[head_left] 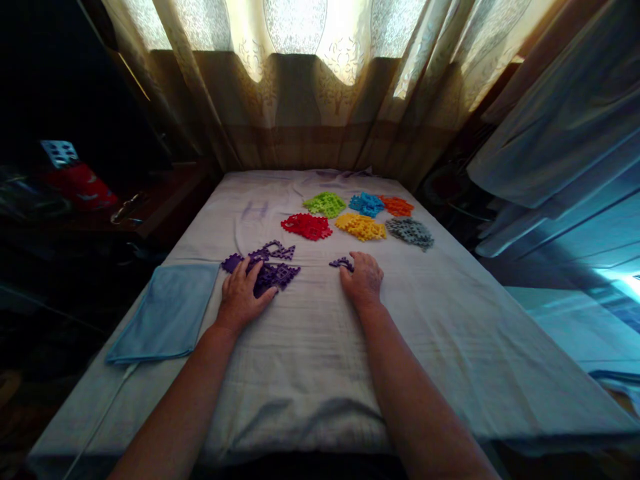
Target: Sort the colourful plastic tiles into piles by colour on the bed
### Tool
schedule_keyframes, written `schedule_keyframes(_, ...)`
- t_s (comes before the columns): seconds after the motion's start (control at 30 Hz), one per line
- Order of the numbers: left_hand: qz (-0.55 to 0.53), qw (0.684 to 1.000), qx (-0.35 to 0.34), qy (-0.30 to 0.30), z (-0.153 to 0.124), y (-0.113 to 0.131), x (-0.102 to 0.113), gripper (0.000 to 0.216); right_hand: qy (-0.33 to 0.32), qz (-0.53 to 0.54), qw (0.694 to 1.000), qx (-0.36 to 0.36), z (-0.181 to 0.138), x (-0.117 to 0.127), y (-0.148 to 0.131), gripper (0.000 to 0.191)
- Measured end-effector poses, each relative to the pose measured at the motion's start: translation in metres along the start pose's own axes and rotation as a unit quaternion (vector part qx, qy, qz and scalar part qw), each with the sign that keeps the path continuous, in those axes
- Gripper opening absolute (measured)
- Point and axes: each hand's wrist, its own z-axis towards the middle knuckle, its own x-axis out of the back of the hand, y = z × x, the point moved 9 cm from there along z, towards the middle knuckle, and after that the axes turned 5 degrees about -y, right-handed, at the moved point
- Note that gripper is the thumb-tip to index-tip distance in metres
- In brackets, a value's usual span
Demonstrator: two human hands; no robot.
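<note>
My left hand lies flat on a heap of purple interlocking plastic pieces, fingers spread over them. My right hand rests on the sheet a little to the right, its fingertips touching one small purple piece. Whether the fingers pinch that piece cannot be told. Farther back lie separate colour heaps: red, green, yellow, blue, orange and grey.
All of it lies on a bed with a pale sheet. A folded blue cloth sits at the left edge. Curtains hang behind the bed. A dark side table with clutter stands at left.
</note>
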Motion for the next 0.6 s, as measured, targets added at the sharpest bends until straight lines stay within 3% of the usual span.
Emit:
schedule_keyframes(0.27, -0.010, 0.999, -0.036, 0.025, 0.003, 0.003, -0.005, 0.067, -0.108, 0.049, 0.973, 0.198, -0.024, -0.031, -0.098, 0.048)
schedule_keyframes(0.37, -0.017, 0.998, -0.051, 0.029, 0.004, 0.004, -0.005, 0.066, -0.151, 0.052, 0.958, 0.238, -0.032, -0.042, -0.127, 0.052)
schedule_keyframes(0.6, -0.035, 0.997, -0.067, 0.022, 0.005, 0.003, -0.005, 0.063, -0.167, 0.079, 0.958, 0.221, -0.034, -0.054, -0.134, 0.040)
